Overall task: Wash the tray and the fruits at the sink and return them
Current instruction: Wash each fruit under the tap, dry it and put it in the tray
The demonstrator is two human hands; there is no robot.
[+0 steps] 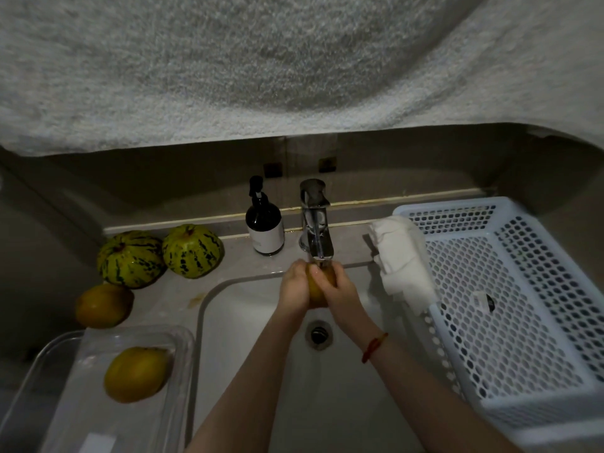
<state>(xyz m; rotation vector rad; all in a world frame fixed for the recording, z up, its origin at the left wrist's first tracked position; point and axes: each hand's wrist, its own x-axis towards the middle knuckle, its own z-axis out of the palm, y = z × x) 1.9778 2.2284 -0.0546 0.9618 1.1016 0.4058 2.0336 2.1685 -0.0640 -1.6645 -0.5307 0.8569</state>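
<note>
Head view, dim: both hands [322, 284] grip 1 smooth, seemingly oval fruit [322, 289].

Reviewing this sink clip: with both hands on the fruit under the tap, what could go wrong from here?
1. The wet orange fruit could slip from the grip of the left hand and right hand into the sink.
2. The orange fruit on the counter, outside the clear tray, might roll into the basin.
3. The white cloth hangs near the splashing faucet.
</note>
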